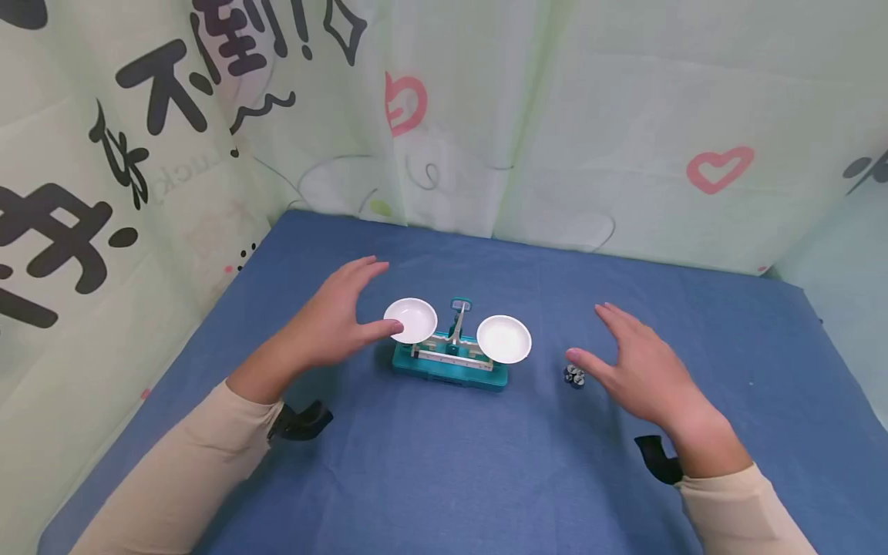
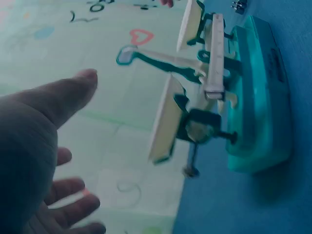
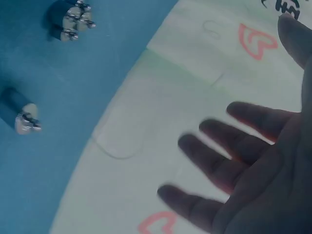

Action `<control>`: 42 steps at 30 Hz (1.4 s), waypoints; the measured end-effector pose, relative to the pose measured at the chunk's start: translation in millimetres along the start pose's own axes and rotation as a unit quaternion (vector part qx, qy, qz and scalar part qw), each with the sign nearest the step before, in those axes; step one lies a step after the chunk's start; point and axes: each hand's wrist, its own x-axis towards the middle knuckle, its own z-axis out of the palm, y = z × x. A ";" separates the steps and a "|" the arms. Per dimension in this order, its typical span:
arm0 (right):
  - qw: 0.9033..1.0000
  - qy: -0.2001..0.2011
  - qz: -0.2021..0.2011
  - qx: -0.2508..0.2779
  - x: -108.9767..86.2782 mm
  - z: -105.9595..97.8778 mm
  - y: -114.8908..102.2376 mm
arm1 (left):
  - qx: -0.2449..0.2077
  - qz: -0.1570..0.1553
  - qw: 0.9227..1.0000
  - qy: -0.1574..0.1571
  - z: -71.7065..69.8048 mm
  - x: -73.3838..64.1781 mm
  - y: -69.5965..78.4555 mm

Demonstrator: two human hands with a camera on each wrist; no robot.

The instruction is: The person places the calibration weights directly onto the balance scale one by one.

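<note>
A small balance scale [image 1: 451, 371] with a teal base stands mid-table, its pointer frame upright between two white pans. My left hand [image 1: 336, 316] hovers at its left with fingers spread. The thumb overlaps the left pan [image 1: 411, 314] in the head view, while the left wrist view shows a gap between thumb and pan [image 2: 165, 119]. To the right of the right pan [image 1: 504, 339], several shiny metal weights [image 1: 574, 376] stand on the cloth. Over them my right hand [image 1: 645, 378] is held with fingers apart, holding nothing. The right wrist view shows two groups, one of them smaller [image 3: 27, 119].
A blue cloth [image 1: 444, 478] covers the table. Behind it and along the left side hangs a pale curtain [image 1: 624, 116] with printed hearts and black characters. Black straps sit at both wrists.
</note>
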 end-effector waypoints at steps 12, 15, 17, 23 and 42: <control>0.997 0.043 -0.022 0.059 -6.5 20.2 23.5 | -0.186 -0.049 0.981 -0.010 16.7 -14.9 -44.8; 0.997 0.041 -0.015 0.061 -6.7 25.3 29.7 | -0.202 -0.075 0.976 -0.018 23.3 -15.7 -51.8; 0.997 0.037 -0.009 0.060 -6.8 28.7 33.5 | -0.205 -0.094 0.974 -0.017 28.3 -15.9 -56.1; 0.998 0.019 -0.002 0.055 -6.0 38.8 42.4 | -0.215 -0.116 0.969 -0.020 45.6 -13.6 -67.9; 0.999 -0.025 -0.018 0.024 0.1 53.3 41.1 | -0.198 -0.092 0.975 -0.040 74.4 -1.3 -57.4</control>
